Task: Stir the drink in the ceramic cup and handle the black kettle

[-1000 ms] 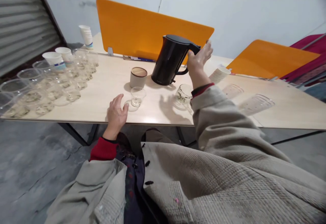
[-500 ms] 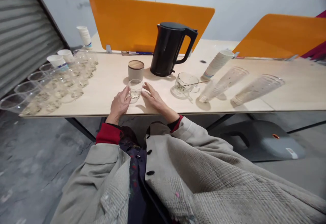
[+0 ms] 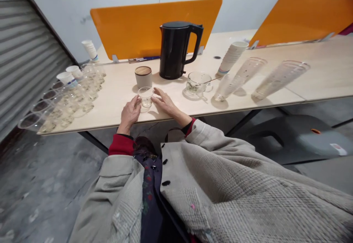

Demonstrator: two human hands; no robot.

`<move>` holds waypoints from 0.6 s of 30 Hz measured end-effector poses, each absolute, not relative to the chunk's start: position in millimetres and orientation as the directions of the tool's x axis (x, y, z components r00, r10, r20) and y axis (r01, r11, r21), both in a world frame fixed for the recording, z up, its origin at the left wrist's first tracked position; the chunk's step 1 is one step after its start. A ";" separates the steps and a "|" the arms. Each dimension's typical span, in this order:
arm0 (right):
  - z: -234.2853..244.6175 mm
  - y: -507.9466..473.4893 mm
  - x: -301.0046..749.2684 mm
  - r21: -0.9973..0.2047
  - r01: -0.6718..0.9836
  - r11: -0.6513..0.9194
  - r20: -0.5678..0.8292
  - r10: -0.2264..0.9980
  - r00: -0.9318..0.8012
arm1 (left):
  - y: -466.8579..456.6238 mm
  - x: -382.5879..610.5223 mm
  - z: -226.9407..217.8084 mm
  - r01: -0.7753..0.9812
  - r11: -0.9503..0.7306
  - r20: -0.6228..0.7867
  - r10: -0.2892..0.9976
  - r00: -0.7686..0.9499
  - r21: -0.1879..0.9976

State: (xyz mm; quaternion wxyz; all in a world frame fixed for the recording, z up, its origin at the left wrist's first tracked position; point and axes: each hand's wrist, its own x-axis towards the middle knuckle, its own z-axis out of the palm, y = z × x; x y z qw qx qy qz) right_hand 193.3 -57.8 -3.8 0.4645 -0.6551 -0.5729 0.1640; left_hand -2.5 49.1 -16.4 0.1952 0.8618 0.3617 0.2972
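Note:
A small clear plastic cup [image 3: 146, 97] stands upright on the table near its front edge, with a few dark specks on it or in it. My left hand [image 3: 130, 112] rests at the cup's left side, fingers loosely curved and their tips at its wall. On the other side, my right hand [image 3: 166, 104] lies with fingers stretched out, fingertips at or close to the cup. Neither hand wraps round it. Just behind the cup stands a grey canister [image 3: 143, 78] with a wooden lid.
A black electric kettle [image 3: 173, 51] stands behind, before an orange divider [image 3: 124, 33]. To the right are a glass mug [image 3: 197, 83], stacked paper cups [image 3: 232, 59] and leaning stacks of plastic cups [image 3: 280, 81]. Several plastic cups [image 3: 66, 105] fill the table's left end.
The view has tilted and shifted slightly, so the table's right side appears higher. Both hands and the cup between them keep their places.

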 end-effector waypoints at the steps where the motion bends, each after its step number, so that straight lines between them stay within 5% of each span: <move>1: -3.1 -61.0 194.9 -0.768 0.637 0.065 0.333 0.890 0.311 | 48.8 -2.9 -15.0 0.509 -0.646 0.348 0.750 0.562 0.569; 9: 0.2 -78.9 192.1 -0.411 0.877 -0.249 0.206 0.912 0.355 | 36.1 4.1 -16.1 0.663 -0.593 0.414 0.801 0.432 0.456; 18: 8.1 -78.4 180.8 -0.346 0.890 -0.297 0.031 0.945 0.327 | 31.6 4.3 -14.4 0.718 -0.629 0.349 0.772 0.531 0.300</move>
